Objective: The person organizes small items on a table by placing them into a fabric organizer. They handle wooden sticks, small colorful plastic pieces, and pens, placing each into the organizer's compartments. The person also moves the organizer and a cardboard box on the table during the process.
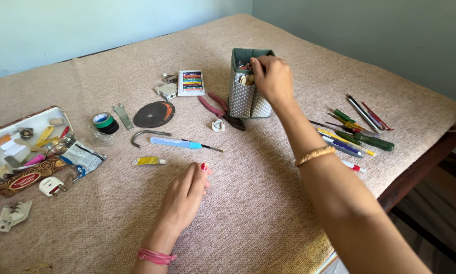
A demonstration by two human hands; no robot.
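My right hand [271, 78] dips into the dotted pouch [245, 99], fingertips hidden, grip unclear; contents hard to make out. Left hand [185, 195] flat, fingers together. Box [22, 180] far left holds odds.

The right hand [272, 77] covers the top of the dotted fabric organizer [247, 96], so its fingers' tips and whatever they pinch stay hidden. Left of the organizer, the open tin box [22, 152] holds bits too small to identify. Far left, a white plastic piece [12, 214] is unclear.
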